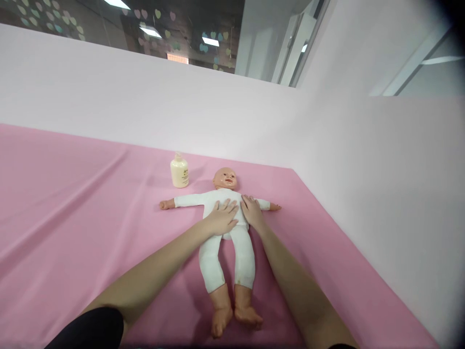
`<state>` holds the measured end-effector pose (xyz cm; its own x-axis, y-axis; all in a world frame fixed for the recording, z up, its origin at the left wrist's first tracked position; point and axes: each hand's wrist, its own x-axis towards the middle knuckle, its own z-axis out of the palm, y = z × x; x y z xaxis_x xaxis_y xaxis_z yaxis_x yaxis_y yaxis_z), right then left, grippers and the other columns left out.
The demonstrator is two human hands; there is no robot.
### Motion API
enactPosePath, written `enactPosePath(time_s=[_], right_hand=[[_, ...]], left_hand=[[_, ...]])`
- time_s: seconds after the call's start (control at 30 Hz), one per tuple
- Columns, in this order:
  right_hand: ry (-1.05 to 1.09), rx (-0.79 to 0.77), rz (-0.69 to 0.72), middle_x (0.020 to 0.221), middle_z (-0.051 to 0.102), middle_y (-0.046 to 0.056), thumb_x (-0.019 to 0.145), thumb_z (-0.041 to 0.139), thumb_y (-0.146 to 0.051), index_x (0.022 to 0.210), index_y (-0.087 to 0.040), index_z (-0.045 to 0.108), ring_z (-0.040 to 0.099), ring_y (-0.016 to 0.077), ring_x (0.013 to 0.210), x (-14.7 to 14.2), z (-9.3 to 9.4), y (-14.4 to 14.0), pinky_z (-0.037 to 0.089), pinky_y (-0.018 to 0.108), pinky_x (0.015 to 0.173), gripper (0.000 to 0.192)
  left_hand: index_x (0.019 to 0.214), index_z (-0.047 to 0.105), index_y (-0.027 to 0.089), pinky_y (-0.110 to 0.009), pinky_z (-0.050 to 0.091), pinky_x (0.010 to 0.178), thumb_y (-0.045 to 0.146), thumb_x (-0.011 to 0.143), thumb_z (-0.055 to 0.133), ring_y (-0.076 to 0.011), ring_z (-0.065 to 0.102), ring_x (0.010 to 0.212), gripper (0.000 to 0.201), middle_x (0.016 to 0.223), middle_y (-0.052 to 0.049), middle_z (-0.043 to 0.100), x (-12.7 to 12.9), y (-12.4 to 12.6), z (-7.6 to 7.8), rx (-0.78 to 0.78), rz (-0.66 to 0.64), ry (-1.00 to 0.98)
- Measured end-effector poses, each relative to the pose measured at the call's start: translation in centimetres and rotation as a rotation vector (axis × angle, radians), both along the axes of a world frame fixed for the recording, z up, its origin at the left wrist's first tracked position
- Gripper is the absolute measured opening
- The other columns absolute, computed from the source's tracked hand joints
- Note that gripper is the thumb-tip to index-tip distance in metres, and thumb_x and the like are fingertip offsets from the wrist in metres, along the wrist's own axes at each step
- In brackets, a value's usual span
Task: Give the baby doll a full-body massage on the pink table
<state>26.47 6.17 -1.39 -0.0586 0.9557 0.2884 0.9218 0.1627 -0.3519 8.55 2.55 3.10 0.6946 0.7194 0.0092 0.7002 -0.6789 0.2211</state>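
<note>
A baby doll (244, 254) with a white cloth body lies on its back, arms spread and feet toward me. My left hand (222, 218) rests flat across the middle of its torso, fingers spread. On the doll's chest, at the side near its right-hand arm in the picture, lies my right hand (252, 212), palm down with the fingers stretched out. Neither hand grips anything. Past the doll's outstretched arm on the left stands a cream pump bottle (179, 173) with dark print, upright and apart from both hands.
The doll and bottle are on a pink covered surface (90, 203) with creases on the left. A white wall (145, 102) borders it at the back, and another wall (392, 194) runs along the right. Above the back wall is a window (196, 19) with heart stickers.
</note>
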Motion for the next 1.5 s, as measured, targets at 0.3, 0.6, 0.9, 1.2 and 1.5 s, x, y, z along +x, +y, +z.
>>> enactPosePath(time_s=[0.3,0.6,0.9,1.2,1.5], right_hand=[[-0.029,0.044,0.016,0.134,0.050,0.012,0.094,0.031,-0.026,0.131,-0.010,0.048,0.040,0.0262,0.126,0.5,-0.3,0.4,0.026,0.040,0.108,0.043],[-0.005,0.021,0.005,0.137,0.047,0.011,0.095,0.031,-0.027,0.132,-0.011,0.047,0.038,0.0272,0.129,0.5,-0.5,0.4,0.024,0.042,0.109,0.045],[-0.039,0.036,0.030,0.135,0.049,0.013,0.095,0.031,-0.028,0.131,-0.011,0.047,0.040,0.0261,0.128,0.6,-0.6,0.4,0.026,0.042,0.107,0.044],[-0.032,-0.001,-0.032,0.138,0.046,0.011,0.095,0.029,-0.026,0.133,-0.010,0.045,0.036,0.0262,0.130,-0.2,-0.2,0.2,0.023,0.040,0.109,0.044],[-0.036,-0.037,0.283,0.153,0.015,0.010,0.095,0.029,-0.040,0.146,-0.017,0.019,0.011,0.0268,0.141,-3.2,1.6,-2.0,0.017,0.047,0.111,0.057]], left_hand=[[0.123,0.052,0.018,-0.054,0.018,0.108,0.044,0.091,0.038,-0.0278,0.035,0.131,0.044,0.127,-0.013,0.054,2.2,-5.7,0.1,0.062,-0.432,-0.086],[0.100,0.064,0.020,-0.036,0.035,0.100,0.031,0.089,0.047,-0.0170,0.060,0.097,0.022,0.102,-0.003,0.068,3.2,-7.6,0.7,-0.107,-0.870,-0.226],[0.102,0.063,0.021,-0.034,0.041,0.097,0.020,0.088,0.039,-0.0169,0.057,0.107,0.028,0.113,-0.005,0.063,1.0,-0.9,-0.1,0.081,-0.200,-0.712],[0.117,0.053,0.019,-0.047,0.029,0.108,0.025,0.088,0.037,-0.0214,0.044,0.125,0.034,0.130,-0.008,0.053,-1.8,2.9,-2.5,0.119,0.250,-0.599],[0.139,0.034,0.018,-0.050,0.019,0.111,0.033,0.093,0.027,-0.0236,0.020,0.139,0.049,0.149,-0.007,0.027,-1.8,3.2,-2.9,0.075,0.314,-0.375]])
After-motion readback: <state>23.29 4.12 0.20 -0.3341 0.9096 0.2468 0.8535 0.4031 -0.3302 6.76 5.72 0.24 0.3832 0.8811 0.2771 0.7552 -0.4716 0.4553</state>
